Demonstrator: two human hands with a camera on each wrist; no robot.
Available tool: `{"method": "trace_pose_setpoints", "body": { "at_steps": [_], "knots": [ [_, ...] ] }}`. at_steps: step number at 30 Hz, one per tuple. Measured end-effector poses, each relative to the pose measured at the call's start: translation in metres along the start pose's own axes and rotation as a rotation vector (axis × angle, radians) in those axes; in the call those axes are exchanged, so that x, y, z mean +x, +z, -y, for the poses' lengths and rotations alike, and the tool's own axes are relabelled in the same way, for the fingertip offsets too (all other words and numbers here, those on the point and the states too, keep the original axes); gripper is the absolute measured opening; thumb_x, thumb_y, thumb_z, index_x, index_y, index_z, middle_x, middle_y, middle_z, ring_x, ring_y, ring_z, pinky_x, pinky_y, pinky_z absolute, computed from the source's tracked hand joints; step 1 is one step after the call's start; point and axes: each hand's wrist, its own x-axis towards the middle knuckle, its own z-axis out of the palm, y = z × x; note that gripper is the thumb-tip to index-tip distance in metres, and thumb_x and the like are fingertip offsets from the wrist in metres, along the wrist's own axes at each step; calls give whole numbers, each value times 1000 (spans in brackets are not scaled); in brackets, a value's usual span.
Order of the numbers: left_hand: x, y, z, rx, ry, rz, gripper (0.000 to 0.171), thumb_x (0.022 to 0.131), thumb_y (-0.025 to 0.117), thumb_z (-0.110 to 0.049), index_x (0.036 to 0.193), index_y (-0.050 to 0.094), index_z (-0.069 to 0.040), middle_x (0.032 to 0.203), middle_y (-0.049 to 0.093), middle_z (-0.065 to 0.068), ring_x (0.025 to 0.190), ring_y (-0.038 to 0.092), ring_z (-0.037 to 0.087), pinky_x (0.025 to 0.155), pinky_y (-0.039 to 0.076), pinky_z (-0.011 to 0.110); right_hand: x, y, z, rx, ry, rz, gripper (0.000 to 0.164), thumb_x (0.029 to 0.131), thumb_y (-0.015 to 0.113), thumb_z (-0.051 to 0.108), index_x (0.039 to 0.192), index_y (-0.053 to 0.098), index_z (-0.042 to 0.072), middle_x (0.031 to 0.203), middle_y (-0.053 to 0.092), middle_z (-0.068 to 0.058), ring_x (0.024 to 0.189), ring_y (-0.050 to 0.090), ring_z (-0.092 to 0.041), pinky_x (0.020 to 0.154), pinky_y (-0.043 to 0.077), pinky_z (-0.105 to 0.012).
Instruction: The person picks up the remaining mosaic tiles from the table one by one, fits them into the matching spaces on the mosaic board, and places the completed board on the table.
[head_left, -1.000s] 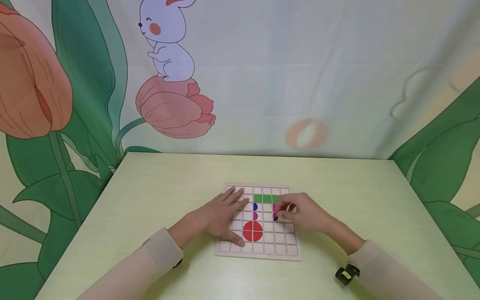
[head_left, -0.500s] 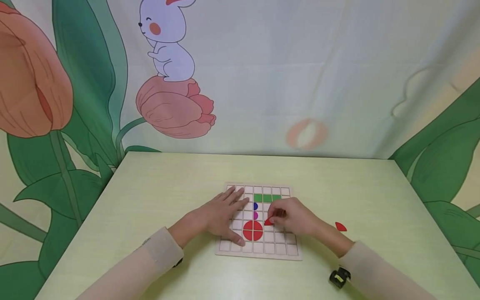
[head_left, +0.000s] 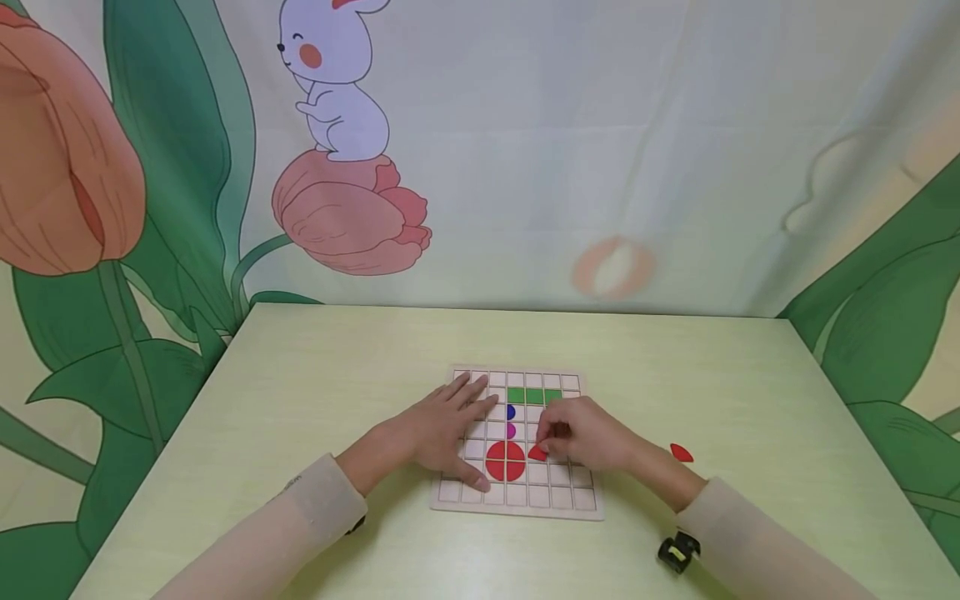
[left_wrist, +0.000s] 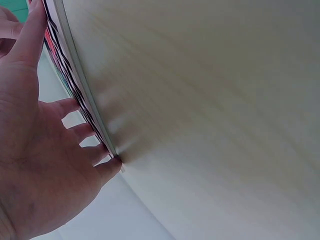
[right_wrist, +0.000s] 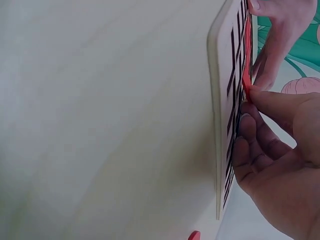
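A square wooden board (head_left: 517, 497) with a grid of pale cells lies on the table. My left hand (head_left: 444, 429) rests on its left side, fingers spread. My right hand (head_left: 585, 435) pinches a red quarter-circle piece (head_left: 537, 452) between thumb and finger, at a cell just right of the red circle (head_left: 506, 461). In the right wrist view that red piece (right_wrist: 246, 87) stands tilted at the board's surface. Green pieces (head_left: 534, 396) form a bar near the top. Below them sit a blue half-circle (head_left: 511, 412) and a magenta half-circle (head_left: 511, 431). My right hand hides cells beneath it.
Another red quarter-circle piece (head_left: 681, 453) lies loose on the table beyond my right forearm. The pale table (head_left: 360, 358) ends at a printed curtain (head_left: 510, 167) behind. A small black device (head_left: 678, 552) hangs at my right cuff.
My right hand has moved left and slightly nearer with the red quarter-circle piece, from the right columns to beside the red circle. The loose red piece has come into view. My left hand stays still.
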Motion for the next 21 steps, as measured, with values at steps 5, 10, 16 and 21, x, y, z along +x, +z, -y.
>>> {"method": "trace_pose_setpoints", "body": {
  "at_steps": [5,10,16,21],
  "knots": [
    [-2,0,-1,13,5,0,128,74,71,-88,172,21,-23,179,2,6,164,-4,33,132,10,50,-2,2,2,6,3,-2,7,95,81,9,94,78,16,90,69,9,84,60,-15,73,56,-27],
    [-4,1,0,20,6,1,128,74,71,-88,172,21,-23,179,1,6,164,-5,32,132,10,50,-3,5,4,5,7,-5,11,96,79,8,94,78,18,92,70,10,86,60,-16,75,57,-28],
    [-4,4,1,19,8,0,128,73,71,-88,172,20,-23,179,1,6,164,-5,33,132,10,50,0,4,6,-15,-15,18,12,96,78,6,96,79,18,93,71,10,88,61,-15,76,56,-28],
    [-5,6,2,29,13,-2,129,73,69,-90,172,19,-24,179,1,5,164,-5,32,132,11,50,3,4,7,-27,-37,40,14,97,76,4,96,79,17,92,71,10,85,61,-14,75,55,-28]
  ]
}}
